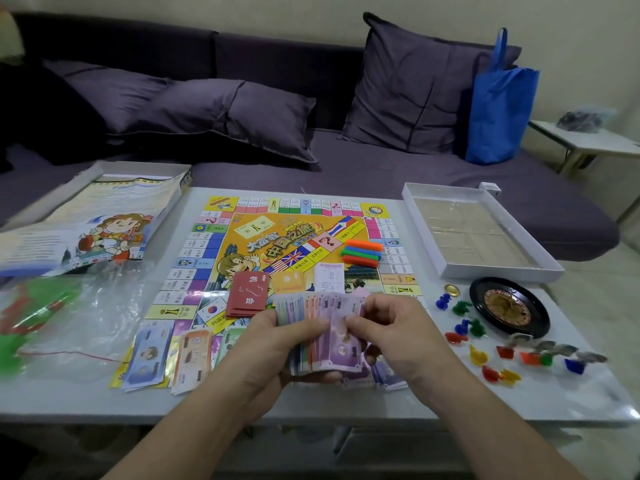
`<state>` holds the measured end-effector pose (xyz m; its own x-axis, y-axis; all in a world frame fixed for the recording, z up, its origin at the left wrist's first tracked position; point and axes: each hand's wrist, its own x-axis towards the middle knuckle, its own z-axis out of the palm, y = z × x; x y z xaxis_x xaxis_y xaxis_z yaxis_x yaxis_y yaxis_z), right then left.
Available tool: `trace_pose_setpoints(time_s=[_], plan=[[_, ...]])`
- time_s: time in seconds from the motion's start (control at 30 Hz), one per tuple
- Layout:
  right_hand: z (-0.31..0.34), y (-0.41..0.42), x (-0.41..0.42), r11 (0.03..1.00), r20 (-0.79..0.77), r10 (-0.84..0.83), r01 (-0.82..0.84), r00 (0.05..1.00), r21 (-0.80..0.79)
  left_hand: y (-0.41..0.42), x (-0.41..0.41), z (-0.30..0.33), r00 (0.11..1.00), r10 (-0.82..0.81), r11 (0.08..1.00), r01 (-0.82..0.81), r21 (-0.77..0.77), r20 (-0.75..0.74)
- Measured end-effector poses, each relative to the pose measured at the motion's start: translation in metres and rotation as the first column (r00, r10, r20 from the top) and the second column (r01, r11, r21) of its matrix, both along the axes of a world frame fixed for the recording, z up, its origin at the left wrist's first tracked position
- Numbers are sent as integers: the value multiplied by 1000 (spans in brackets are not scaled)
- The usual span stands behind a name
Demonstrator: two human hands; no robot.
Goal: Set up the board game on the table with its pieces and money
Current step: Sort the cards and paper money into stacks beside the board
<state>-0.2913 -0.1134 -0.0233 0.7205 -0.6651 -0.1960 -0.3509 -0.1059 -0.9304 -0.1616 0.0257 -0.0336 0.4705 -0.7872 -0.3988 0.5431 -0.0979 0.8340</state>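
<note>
While sorting play money (322, 327) by colour over the board (277, 251):
Fanned in left hand (277, 344) grip; purple note pinched by right hand (391, 334) for dealing out.

White worktop (346, 407) carrying: centre, the unfolded game board (207, 251); left, the box lid (86, 223) and a clear plastic bag (69, 323); right, the open box base (478, 233), a roulette wheel (509, 306), a gold coin (452, 289) and scattered coloured pawns (478, 355). Banknote piles (149, 358) overlap the board's near edge.
</note>
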Motion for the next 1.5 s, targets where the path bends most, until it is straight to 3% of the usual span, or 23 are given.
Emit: trace_pose_setpoints(time_s=[0.5, 0.67, 0.83, 0.97, 1.17, 1.3, 1.4, 1.43, 1.5], plan=[[-1, -4, -5, 999, -15, 24, -24, 1000, 38, -2, -3, -3, 985, 26, 999, -30, 22, 173], [1, -9, -6, 999, -35, -48, 48, 998, -1, 0, 2, -2, 982, 43, 996, -58, 75, 185], [-2, -24, -9, 960, -186, -149, 97, 971, -264, 0, 16, -4, 966, 166, 968, -198, 152, 197], [-11, -23, -3, 970, -321, -123, 46, 939, -237, 1, 19, -2, 964, 202, 960, -230, 160, 175], [-24, -11, 10, 927, -440, -115, -63, 891, -370, 1, 18, -4, 966, 181, 964, -212, 160, 186], [-25, 1, 12, 824, -535, -164, -184, 829, -537, 3, 16, -3, 974, 155, 971, -181, 157, 167], [-23, 4, 12, 791, -421, -175, -128, 890, -598, 3, 13, -1, 983, 110, 981, -131, 144, 148], [-21, 2, 12, 842, -319, -141, -55, 937, -536, 3, 12, -1, 985, 94, 984, -114, 139, 141], [-13, 2, 13, 978, -68, -56, 41, 996, -205, 3, 10, 0, 989, 63, 989, -80, 125, 134]])
